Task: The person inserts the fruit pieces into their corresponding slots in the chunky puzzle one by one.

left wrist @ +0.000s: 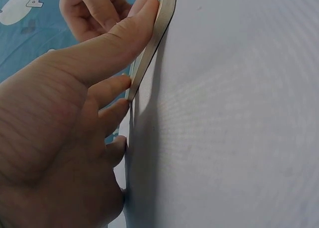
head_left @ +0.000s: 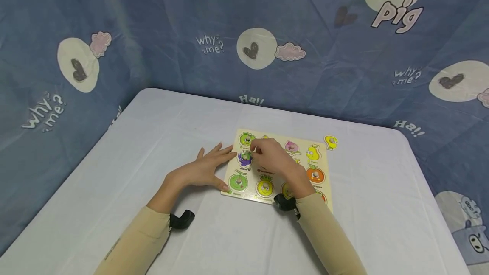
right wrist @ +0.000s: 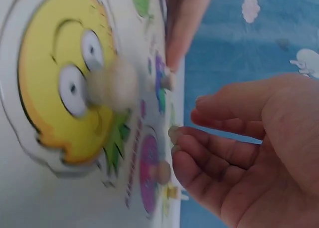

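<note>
A wooden fruit knob puzzle board (head_left: pixel 251 189) lies flat on the table. My left hand (head_left: pixel 204 168) spans its left side, thumb on the near corner and fingertips at the left edge (left wrist: pixel 158 38). Over the board hovers my right hand (head_left: pixel 273 156), just right of the grape piece (head_left: pixel 245 159). The right wrist view shows a gap between its thumb and loosely bent fingers (right wrist: pixel 187 163), with nothing held. A pineapple piece (right wrist: pixel 60 96) with a wooden knob (right wrist: pixel 119 86) sits large beside that hand. The right hand and forearm hide part of the board's middle.
A loose yellow pear piece (head_left: pixel 331 142) lies on the white tablecloth (head_left: pixel 378 207), just past the board's far right corner. Melon (head_left: pixel 238 181) and orange (head_left: pixel 315 175) pieces sit in the board. A blue patterned curtain (head_left: pixel 324 75) hangs behind the table.
</note>
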`<state>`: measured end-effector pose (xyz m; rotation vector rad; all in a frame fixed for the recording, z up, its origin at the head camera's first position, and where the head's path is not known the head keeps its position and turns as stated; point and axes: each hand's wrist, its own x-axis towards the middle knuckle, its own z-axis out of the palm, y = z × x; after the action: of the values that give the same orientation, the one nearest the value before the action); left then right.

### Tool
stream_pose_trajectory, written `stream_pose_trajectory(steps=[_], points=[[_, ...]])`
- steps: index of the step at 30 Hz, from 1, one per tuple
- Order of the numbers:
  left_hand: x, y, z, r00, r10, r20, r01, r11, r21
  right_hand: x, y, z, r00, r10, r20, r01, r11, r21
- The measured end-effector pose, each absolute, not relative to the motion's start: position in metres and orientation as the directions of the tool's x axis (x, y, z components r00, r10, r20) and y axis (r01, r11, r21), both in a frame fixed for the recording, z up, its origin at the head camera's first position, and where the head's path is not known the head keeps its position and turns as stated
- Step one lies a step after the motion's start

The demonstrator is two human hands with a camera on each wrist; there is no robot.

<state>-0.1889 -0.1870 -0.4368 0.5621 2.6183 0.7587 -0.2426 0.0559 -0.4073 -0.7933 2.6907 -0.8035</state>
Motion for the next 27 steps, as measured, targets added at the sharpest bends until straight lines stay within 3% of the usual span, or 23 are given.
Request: stream_pose_trajectory(steps=[27], points=[[-0.189,-0.184,-0.438,-0.869,0.446,-0.214,0.253,0.772,0.584,-0.267,0.102,-0.406,-0.915,-0.395,-0.087,-0.297,0.803,-0.516]])
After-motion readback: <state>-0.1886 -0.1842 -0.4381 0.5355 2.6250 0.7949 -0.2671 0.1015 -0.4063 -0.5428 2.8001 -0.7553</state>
